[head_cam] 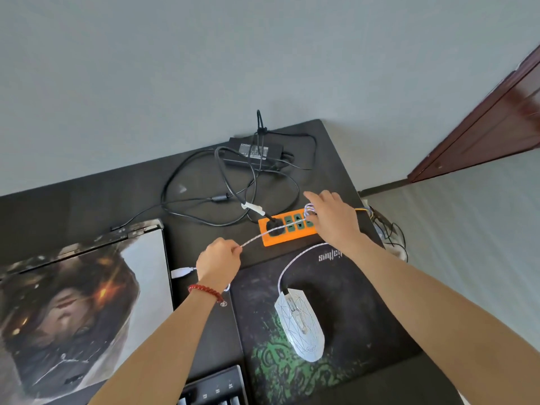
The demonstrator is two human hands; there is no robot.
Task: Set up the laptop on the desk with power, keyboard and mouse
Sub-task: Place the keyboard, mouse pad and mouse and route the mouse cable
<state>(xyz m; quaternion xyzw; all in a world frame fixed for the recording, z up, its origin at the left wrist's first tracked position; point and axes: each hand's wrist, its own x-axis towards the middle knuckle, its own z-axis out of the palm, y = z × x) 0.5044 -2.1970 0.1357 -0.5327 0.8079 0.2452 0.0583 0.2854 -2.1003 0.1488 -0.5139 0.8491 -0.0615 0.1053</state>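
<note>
1. Head view: the mouse cable (257, 237) is stretched between 2 hands above the orange power strip (287, 229).
2. The left hand (218, 263) is closed in a pinch on the cable, and the USB plug (178, 272) hangs out just beside the wrist.
3. The right hand (333, 219) holds the remaining loops of cable; its fingers are curled around them, while the index finger is stretched forward.
4. The mouse (301, 324) lies on the mouse pad (365, 317), the closed laptop (79, 296) at the left, the keyboard (216, 387) at the bottom edge, and the power adapter (254, 150) at the back of the desk (73, 206).
5. It is judged that the loops should be released 1 by 1, with soft tension, so that the mouse is not dragged and the cable is not caught on the strip.
6. The plug should then be brought to a port on the laptop.
7. White writing is printed on the pad and the adapter has a label, but neither can be read surely.
</note>
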